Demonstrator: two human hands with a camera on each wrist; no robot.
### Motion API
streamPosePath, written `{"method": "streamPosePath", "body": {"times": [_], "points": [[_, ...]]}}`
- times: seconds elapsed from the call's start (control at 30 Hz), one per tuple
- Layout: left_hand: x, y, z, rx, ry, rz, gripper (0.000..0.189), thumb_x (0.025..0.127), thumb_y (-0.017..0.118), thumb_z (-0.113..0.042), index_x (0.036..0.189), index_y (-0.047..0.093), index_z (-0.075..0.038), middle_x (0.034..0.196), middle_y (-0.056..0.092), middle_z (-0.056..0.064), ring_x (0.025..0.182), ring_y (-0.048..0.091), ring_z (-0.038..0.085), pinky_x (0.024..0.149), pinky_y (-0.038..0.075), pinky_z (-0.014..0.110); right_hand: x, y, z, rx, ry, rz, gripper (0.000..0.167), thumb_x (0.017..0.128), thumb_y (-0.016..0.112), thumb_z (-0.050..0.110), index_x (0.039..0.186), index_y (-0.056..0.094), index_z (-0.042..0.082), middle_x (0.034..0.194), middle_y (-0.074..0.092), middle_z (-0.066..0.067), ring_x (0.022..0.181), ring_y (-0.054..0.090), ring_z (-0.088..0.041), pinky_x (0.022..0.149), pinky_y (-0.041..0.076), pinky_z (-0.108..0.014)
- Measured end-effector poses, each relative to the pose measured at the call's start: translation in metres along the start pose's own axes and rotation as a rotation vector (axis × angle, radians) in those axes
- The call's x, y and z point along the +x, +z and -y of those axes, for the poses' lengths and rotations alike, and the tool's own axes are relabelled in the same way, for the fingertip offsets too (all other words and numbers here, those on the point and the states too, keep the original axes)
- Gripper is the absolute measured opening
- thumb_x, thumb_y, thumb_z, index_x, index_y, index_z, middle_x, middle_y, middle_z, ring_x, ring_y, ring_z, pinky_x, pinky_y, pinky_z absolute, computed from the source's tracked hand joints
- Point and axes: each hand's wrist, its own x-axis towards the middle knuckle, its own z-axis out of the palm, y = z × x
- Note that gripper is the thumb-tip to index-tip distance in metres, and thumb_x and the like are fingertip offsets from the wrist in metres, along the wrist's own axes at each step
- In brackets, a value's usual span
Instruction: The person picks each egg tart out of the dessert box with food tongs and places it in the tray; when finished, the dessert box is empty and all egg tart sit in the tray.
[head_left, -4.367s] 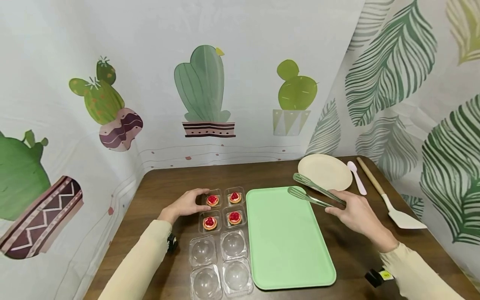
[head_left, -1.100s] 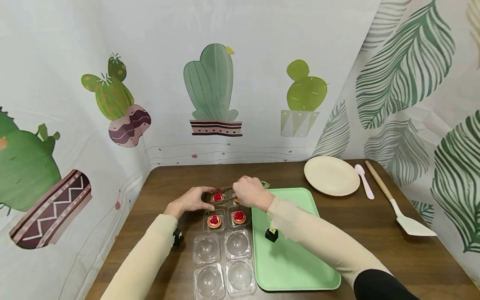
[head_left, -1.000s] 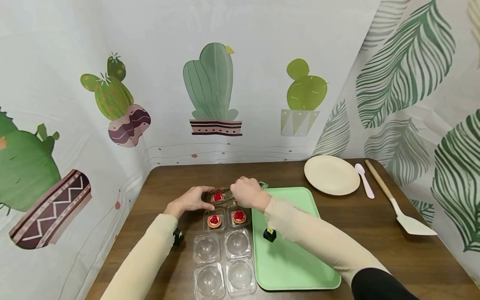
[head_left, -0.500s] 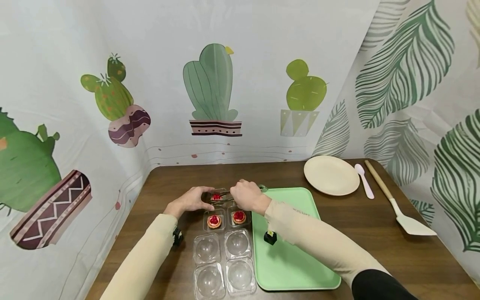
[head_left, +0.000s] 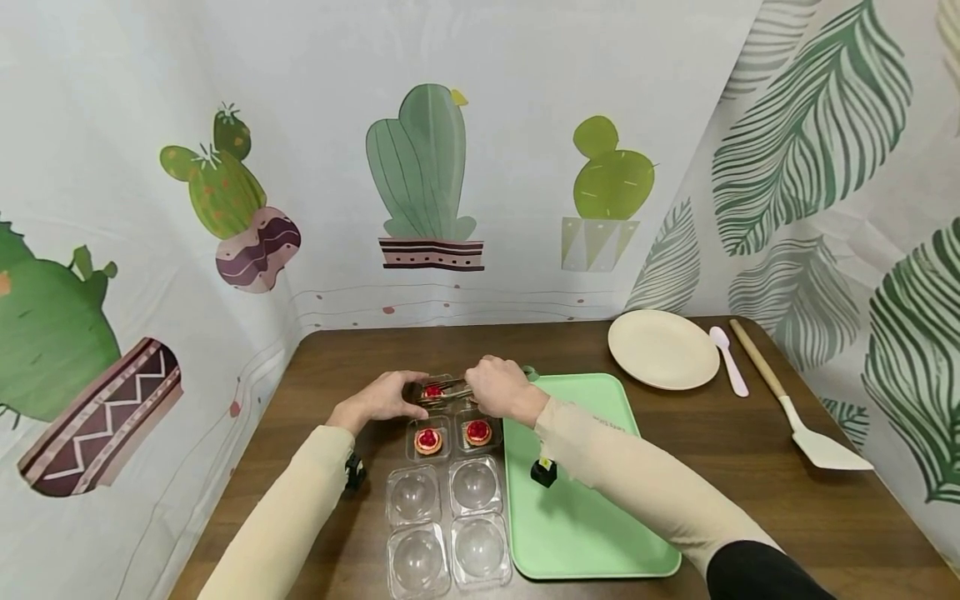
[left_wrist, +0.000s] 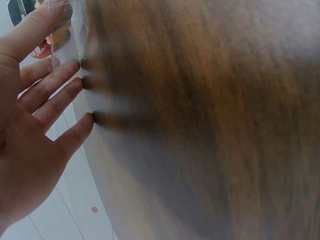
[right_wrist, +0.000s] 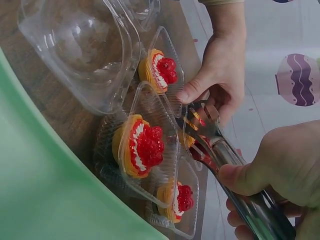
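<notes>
My right hand (head_left: 497,387) grips metal tongs (right_wrist: 232,162), whose slotted ends straddle a red-topped tart (head_left: 432,391) in the far-left clear plastic container (left_wrist: 66,54). In the right wrist view, the tongs partly cover that tart. My left hand (head_left: 378,398) holds this container from its left side, thumb on the near side and fingers spread around the far side. Two more tarts sit in the near containers, the left tart (head_left: 428,442) and the right tart (head_left: 477,432). Another tart (right_wrist: 179,202) sits in the far-right container, hidden by my right hand in the head view.
Domed clear lids (head_left: 414,497) stand open in front of the tarts. A green tray (head_left: 592,533) lies right of them, under my right forearm. Farther right are a cream plate (head_left: 663,350), a pink spoon (head_left: 729,362) and a wooden-handled spatula (head_left: 798,421).
My right hand has carried the tongs left from above the tray's right side to the far-left tart. Over the last second the tongs have shifted only slightly. My left hand keeps its place.
</notes>
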Motion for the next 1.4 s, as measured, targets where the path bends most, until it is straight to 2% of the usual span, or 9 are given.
{"method": "streamPosePath", "body": {"times": [0.17,0.43,0.57,0.77,1.07,1.4], "points": [[0.0,0.001,0.0,-0.001,-0.01,-0.001,0.075,0.074,0.085,-0.036,0.135,0.055,-0.004,0.128,0.063,0.012,0.121,0.057,0.027,0.104,0.045,0.046,-0.004,-0.003,-0.004,0.034,0.013,-0.02,0.019,0.081,0.07,0.011,0.067,0.059,0.018,0.068,0.058,-0.001,0.071,0.06,-0.021,0.051,0.053,-0.039],[0.0,0.001,0.001,0.025,-0.017,-0.009,0.075,0.073,0.085,-0.036,0.133,0.056,0.0,0.13,0.061,0.016,0.125,0.054,0.031,0.105,0.043,0.047,-0.016,-0.013,-0.014,0.091,0.033,-0.059,0.005,0.084,0.072,0.016,0.086,0.068,0.017,0.076,0.064,0.001,0.08,0.061,-0.023,0.054,0.053,-0.04],[0.0,0.001,0.001,0.008,-0.01,-0.007,0.075,0.074,0.085,-0.035,0.136,0.055,-0.004,0.129,0.063,0.012,0.125,0.054,0.029,0.107,0.043,0.046,-0.023,-0.021,-0.021,0.113,0.052,-0.076,0.01,0.086,0.072,0.017,0.095,0.071,0.013,0.085,0.07,-0.003,0.086,0.063,-0.026,0.056,0.054,-0.043],[-0.001,0.0,0.002,-0.004,0.002,-0.006,0.073,0.074,0.085,-0.035,0.134,0.056,-0.004,0.127,0.064,0.011,0.125,0.054,0.03,0.106,0.042,0.048,-0.034,-0.026,-0.032,0.148,0.073,-0.095,0.024,0.087,0.071,0.018,0.109,0.072,0.011,0.098,0.072,-0.006,0.093,0.064,-0.028,0.056,0.054,-0.044],[-0.001,0.0,0.001,0.008,0.017,-0.015,0.075,0.074,0.085,-0.034,0.134,0.056,-0.001,0.126,0.064,0.014,0.124,0.055,0.031,0.106,0.042,0.048,-0.051,-0.028,-0.05,0.177,0.114,-0.114,0.032,0.088,0.071,0.018,0.119,0.07,0.011,0.111,0.071,-0.009,0.098,0.064,-0.029,0.061,0.056,-0.045],[0.0,0.0,-0.001,-0.005,0.019,-0.004,0.076,0.075,0.084,-0.036,0.135,0.055,-0.002,0.127,0.063,0.014,0.125,0.054,0.03,0.106,0.043,0.047,-0.078,-0.021,-0.072,0.193,0.165,-0.153,0.031,0.087,0.072,0.019,0.117,0.071,0.012,0.104,0.072,-0.011,0.088,0.063,-0.03,0.052,0.049,-0.036]]}}
